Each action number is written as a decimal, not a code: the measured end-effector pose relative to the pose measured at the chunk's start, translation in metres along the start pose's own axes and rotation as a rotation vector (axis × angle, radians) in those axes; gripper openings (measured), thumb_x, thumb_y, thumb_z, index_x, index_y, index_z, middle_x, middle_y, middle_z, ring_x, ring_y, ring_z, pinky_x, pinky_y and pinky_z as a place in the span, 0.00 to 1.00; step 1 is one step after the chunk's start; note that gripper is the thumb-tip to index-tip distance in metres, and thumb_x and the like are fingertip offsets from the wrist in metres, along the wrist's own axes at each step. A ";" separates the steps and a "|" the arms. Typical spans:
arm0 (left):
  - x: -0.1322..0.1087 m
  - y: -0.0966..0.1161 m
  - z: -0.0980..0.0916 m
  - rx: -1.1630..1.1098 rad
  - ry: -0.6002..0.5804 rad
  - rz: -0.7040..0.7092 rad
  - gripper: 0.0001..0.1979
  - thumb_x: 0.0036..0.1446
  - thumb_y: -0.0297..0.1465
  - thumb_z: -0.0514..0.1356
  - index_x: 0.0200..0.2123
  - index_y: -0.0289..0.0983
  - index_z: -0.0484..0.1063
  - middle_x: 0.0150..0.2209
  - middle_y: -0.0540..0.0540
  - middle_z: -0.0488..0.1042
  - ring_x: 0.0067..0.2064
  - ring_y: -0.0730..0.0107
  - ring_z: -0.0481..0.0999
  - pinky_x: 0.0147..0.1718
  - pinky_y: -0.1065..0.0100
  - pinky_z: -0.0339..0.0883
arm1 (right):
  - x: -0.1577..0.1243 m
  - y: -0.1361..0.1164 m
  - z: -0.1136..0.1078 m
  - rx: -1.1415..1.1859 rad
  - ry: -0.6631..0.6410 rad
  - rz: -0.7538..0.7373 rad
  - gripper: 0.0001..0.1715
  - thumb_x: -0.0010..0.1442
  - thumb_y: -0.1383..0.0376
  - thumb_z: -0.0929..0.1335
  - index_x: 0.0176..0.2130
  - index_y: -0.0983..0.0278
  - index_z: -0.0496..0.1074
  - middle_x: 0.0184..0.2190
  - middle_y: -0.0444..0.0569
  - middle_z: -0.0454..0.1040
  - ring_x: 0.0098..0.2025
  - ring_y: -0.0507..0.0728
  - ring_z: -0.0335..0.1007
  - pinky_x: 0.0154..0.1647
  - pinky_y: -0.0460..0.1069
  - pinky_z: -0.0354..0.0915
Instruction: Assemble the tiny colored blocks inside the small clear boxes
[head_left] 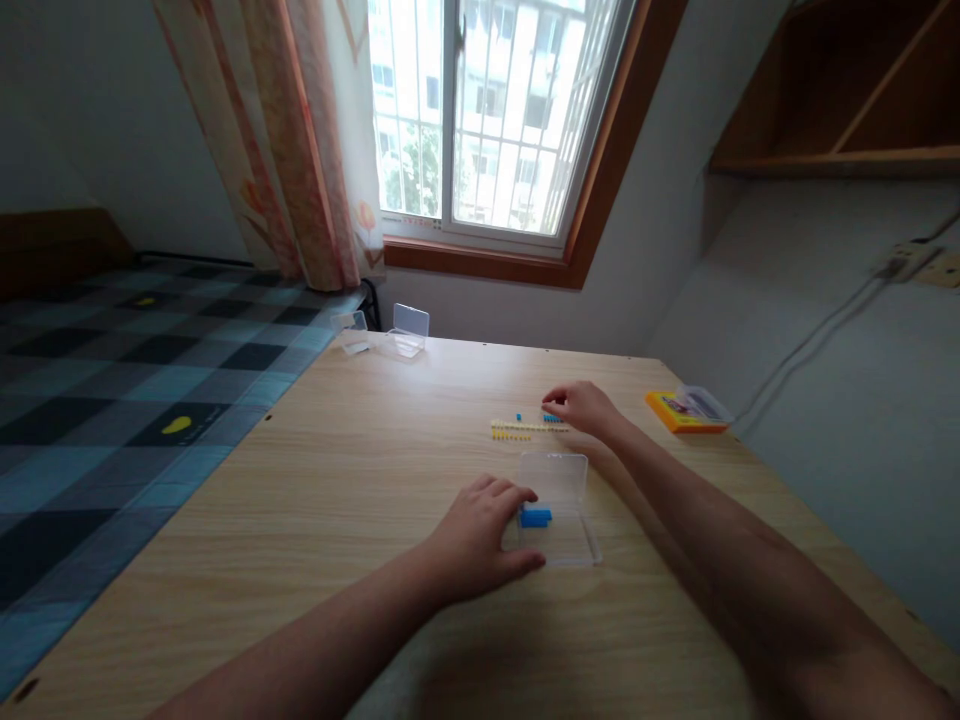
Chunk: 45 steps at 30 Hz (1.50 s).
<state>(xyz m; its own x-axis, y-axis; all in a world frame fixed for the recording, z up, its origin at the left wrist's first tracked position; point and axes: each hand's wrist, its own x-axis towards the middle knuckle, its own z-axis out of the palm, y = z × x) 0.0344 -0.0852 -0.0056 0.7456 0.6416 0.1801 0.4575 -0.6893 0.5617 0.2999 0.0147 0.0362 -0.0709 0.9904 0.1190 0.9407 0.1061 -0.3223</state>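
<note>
Clear, hinged, rectangular plastic box (571, 541) holds blue blocky pieces (535, 518); left hand (484, 525) at nine o'clock, spread; right hand (587, 406), one o'clock, can't tell grip.

Single head-worn view, from above a wooden desk (360, 450), facing forward and down, toward a barred window (506, 120), wide enough to include a bed (150, 380) leftward.

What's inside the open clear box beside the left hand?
Blue pieces lie in the left part of the clear box; the left hand covers some of its left edge, so anything behind the hand cannot be seen.
</note>
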 end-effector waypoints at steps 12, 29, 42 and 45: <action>0.001 0.003 -0.005 0.002 -0.026 -0.013 0.28 0.52 0.42 0.71 0.54 0.41 0.71 0.52 0.42 0.76 0.55 0.50 0.72 0.58 0.50 0.64 | -0.157 -0.022 -0.025 0.263 -0.161 -0.442 0.08 0.65 0.63 0.70 0.40 0.58 0.82 0.31 0.44 0.78 0.29 0.50 0.71 0.31 0.45 0.62; 0.003 0.006 -0.006 0.002 -0.029 -0.023 0.28 0.52 0.41 0.71 0.54 0.41 0.71 0.52 0.42 0.76 0.54 0.51 0.72 0.57 0.50 0.64 | -0.155 -0.022 0.009 0.052 -0.085 -0.489 0.09 0.65 0.66 0.69 0.39 0.56 0.81 0.32 0.45 0.77 0.33 0.53 0.71 0.35 0.47 0.59; 0.001 0.005 -0.004 0.009 -0.015 -0.017 0.29 0.51 0.40 0.72 0.54 0.39 0.72 0.52 0.42 0.76 0.55 0.51 0.72 0.58 0.51 0.64 | -0.153 -0.025 0.018 0.080 -0.040 -0.456 0.12 0.67 0.68 0.66 0.40 0.59 0.81 0.34 0.47 0.78 0.36 0.54 0.72 0.38 0.47 0.63; 0.001 0.005 -0.004 0.015 -0.020 -0.023 0.29 0.51 0.41 0.72 0.55 0.40 0.72 0.52 0.42 0.76 0.55 0.51 0.72 0.58 0.50 0.64 | -0.153 -0.023 0.018 0.096 -0.032 -0.454 0.13 0.67 0.69 0.66 0.42 0.59 0.81 0.37 0.48 0.78 0.37 0.54 0.73 0.39 0.48 0.64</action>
<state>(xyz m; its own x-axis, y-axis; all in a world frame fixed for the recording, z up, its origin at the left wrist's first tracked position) 0.0356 -0.0868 0.0007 0.7443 0.6505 0.1508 0.4818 -0.6796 0.5532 0.2829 -0.1375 0.0081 -0.4799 0.8440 0.2396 0.7772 0.5357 -0.3302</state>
